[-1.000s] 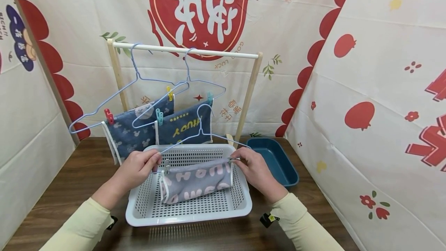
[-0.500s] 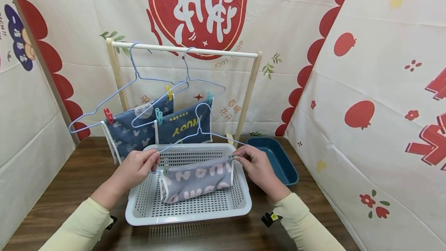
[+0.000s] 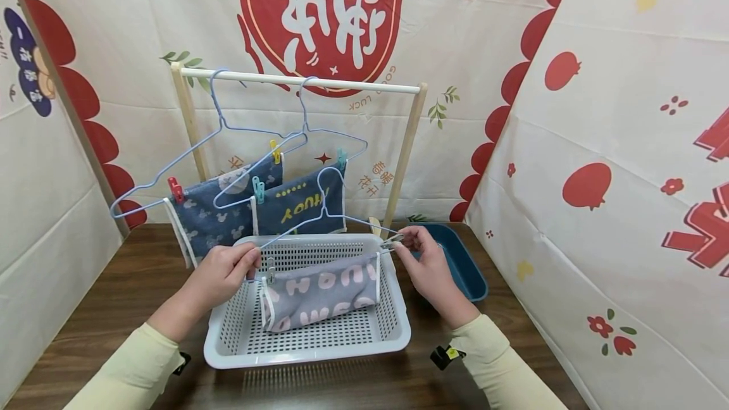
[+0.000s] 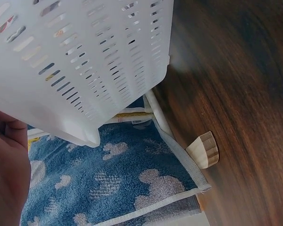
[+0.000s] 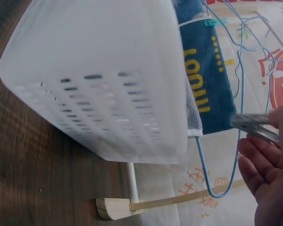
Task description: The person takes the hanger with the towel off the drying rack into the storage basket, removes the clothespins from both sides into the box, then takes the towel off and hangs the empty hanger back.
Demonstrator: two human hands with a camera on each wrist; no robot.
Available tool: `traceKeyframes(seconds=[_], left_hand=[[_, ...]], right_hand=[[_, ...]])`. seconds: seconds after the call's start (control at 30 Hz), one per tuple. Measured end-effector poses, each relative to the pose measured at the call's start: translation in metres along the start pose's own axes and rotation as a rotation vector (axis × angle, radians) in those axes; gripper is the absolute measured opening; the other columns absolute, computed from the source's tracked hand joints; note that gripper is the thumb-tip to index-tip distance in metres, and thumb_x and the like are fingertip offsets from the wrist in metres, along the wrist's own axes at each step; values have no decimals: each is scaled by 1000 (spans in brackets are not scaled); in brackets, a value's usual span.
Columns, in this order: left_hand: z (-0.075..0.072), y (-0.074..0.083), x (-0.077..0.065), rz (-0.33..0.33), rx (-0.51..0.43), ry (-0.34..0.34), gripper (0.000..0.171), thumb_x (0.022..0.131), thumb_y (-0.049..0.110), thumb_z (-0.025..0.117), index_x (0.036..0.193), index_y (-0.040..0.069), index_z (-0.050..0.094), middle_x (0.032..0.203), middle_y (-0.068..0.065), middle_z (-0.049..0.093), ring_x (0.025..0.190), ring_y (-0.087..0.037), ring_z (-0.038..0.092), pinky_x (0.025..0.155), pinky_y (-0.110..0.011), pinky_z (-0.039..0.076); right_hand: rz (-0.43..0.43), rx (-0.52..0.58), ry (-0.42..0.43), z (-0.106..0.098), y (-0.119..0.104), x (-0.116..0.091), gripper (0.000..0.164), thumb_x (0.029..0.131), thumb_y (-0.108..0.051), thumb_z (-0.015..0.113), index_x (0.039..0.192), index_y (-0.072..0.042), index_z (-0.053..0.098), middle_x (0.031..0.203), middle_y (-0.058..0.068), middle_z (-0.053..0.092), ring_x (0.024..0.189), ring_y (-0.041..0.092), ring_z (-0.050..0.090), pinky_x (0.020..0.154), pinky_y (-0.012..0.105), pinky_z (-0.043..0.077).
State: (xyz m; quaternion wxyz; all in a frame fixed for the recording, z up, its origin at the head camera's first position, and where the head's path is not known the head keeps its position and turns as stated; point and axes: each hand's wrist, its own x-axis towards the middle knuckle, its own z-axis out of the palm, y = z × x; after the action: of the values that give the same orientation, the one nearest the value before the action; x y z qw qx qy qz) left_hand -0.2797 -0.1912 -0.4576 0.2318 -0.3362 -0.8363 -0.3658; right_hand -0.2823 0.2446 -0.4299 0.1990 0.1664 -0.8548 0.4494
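My left hand point(image 3: 224, 274) grips the left end of a blue wire hanger point(image 3: 293, 228) above the white basket. Over the hanger's lower bar lies a grey towel point(image 3: 321, 293) with pink letters. A pale clothespin point(image 3: 271, 269) clips its left corner. With thumb and fingers, my right hand point(image 3: 427, 267) pinches a grey clothespin point(image 3: 392, 241) by the hanger's right end, apart from the towel's right corner. In the right wrist view this clothespin point(image 5: 254, 125) lies between thumb and fingers. The left wrist view shows only part of the left hand point(image 4: 9, 165).
The white perforated basket point(image 3: 307, 359) stands on the wooden table point(image 3: 114, 296). Behind it, a rack point(image 3: 364, 86) carries two hangers with blue towels point(image 3: 307, 204), clipped by coloured clothespins. A dark teal tray point(image 3: 475, 277) sits at the right, partly behind the right hand.
My right hand has moved right and slightly up, taking the grey clothespin away from the towel's right corner. The left hand has kept its grip on the hanger.
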Motion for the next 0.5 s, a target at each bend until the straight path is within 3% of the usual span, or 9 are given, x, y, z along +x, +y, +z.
traceKeyframes(seconds=[0.27, 0.5], left_hand=[[-1, -1, 0, -12, -15, -1, 30, 110, 1, 64, 92, 24, 65, 72, 13, 57, 61, -3, 52, 55, -25, 47], [-1, -2, -1, -16, -22, -2, 25, 111, 1, 63, 92, 18, 67, 73, 13, 57, 62, -3, 53, 56, -25, 48]], right_hand=[[86, 92, 67, -11, 6, 6, 27, 112, -12, 68, 136, -2, 61, 109, 14, 68, 87, 21, 67, 72, 21, 54], [167, 118, 71, -26, 17, 14, 34, 114, -21, 67, 141, -3, 58, 112, 18, 68, 91, 40, 74, 78, 21, 59]])
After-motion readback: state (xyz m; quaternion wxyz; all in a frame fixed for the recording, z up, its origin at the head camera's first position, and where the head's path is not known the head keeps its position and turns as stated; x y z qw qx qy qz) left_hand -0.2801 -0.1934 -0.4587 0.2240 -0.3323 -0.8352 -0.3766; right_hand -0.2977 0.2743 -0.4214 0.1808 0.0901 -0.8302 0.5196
